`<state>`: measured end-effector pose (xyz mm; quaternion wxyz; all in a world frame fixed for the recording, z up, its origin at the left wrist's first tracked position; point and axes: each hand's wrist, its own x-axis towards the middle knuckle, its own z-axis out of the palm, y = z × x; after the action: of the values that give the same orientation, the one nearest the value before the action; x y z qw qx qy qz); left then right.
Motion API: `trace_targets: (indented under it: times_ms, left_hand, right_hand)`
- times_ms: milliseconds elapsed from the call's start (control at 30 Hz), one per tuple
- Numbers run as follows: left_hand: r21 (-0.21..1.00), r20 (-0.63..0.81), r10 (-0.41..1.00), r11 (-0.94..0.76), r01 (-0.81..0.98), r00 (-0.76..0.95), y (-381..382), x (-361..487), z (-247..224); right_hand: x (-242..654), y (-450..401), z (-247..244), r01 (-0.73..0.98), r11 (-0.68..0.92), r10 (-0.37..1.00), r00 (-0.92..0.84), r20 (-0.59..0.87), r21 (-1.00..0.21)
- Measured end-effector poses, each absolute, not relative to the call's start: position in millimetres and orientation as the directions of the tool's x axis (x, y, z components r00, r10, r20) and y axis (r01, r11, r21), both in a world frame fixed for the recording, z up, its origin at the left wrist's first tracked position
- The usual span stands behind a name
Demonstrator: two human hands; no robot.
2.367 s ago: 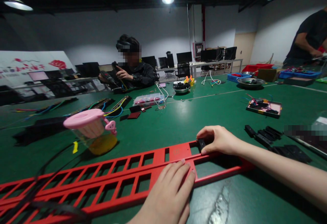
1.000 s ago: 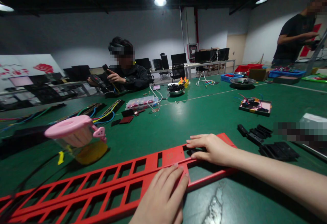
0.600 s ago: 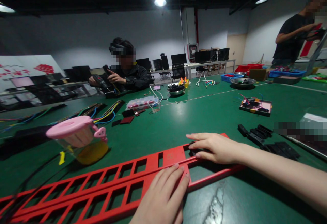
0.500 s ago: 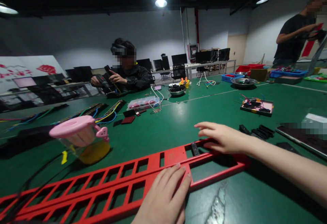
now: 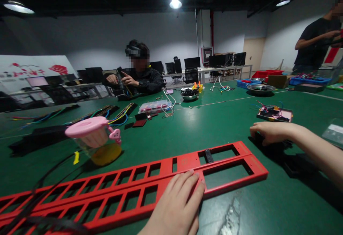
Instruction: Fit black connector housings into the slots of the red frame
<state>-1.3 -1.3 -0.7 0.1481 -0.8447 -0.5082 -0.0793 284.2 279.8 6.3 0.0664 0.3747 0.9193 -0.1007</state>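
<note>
Two long red slotted frames [image 5: 187, 161] lie side by side across the green table. My left hand [image 5: 178, 204] rests flat on the nearer frame, fingers stretched beside its large opening. A small black part [image 5: 208, 156] sits across the large opening of the farther frame. To the right of the frames, my right hand [image 5: 268, 133] is over a group of black parts [image 5: 276, 145], fingers curled down; its fingertips are partly hidden, and whether it holds anything does not show.
A lidded pink cup [image 5: 95, 142] stands behind the frames at left, near black cables [image 5: 40, 181]. Farther back are a clear parts box [image 5: 155, 107], a metal bowl [image 5: 189, 95] and a wire-filled tray [image 5: 274, 113]. A person [image 5: 139, 70] sits across the table; another stands at right.
My right hand has left the right end of the red frames and moved right to the black parts. My left hand stays on the frame. The view has shifted slightly.
</note>
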Motion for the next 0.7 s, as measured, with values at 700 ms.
trace_targets:
  times_ms: [700]
  left_hand:
    - [-0.179,0.254,0.846,-0.436,0.882,0.469,0.1,0.2,-0.5]
  right_hand:
    - [187.8,187.6,2.5,0.13,0.851,0.365,-0.843,0.396,-0.509]
